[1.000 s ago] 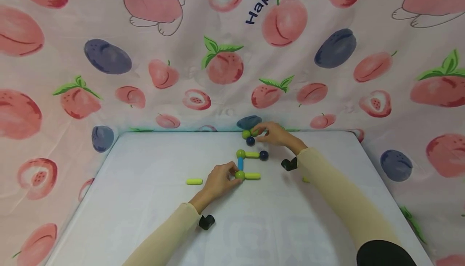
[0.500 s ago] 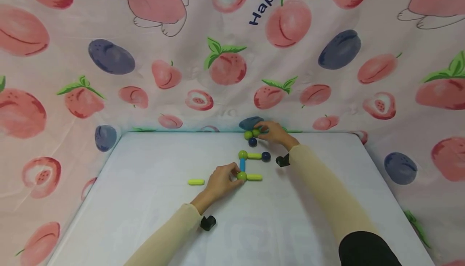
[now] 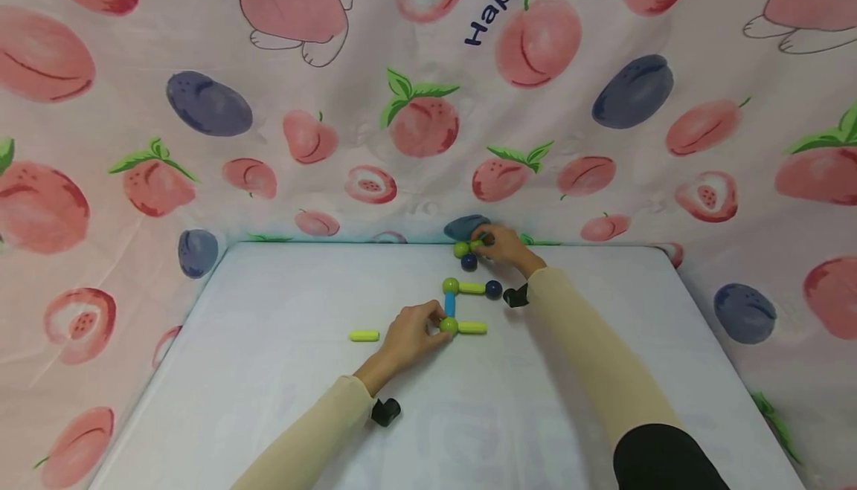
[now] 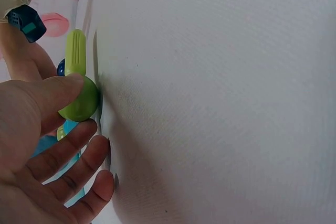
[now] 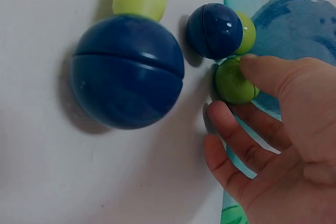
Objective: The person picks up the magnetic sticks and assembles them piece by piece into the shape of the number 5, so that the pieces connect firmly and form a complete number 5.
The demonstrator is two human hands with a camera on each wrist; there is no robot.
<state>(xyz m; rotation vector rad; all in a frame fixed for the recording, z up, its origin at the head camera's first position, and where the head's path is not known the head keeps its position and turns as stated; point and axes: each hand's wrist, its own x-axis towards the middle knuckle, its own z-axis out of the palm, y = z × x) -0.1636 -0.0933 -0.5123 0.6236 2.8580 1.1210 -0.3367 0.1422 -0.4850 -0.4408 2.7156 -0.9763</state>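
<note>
My left hand pinches a green ball at the near corner of a joined ball-and-rod piece. From that ball a yellow-green rod points right. A blue rod runs back to another green ball, which carries a second yellow-green rod ending in a dark blue ball. At the table's far edge, my right hand pinches a loose green ball between thumb and fingers. Beside it lie another green ball and a dark blue ball.
A loose yellow-green rod lies on the white table, left of my left hand. Behind the far edge hangs a fruit-printed cloth. A black wrist camera is on the left wrist, another on the right.
My right hand has come down a little onto the green ball at the far edge, and its fingers have closed round it. The left hand keeps its hold. The whole view has drifted slightly.
</note>
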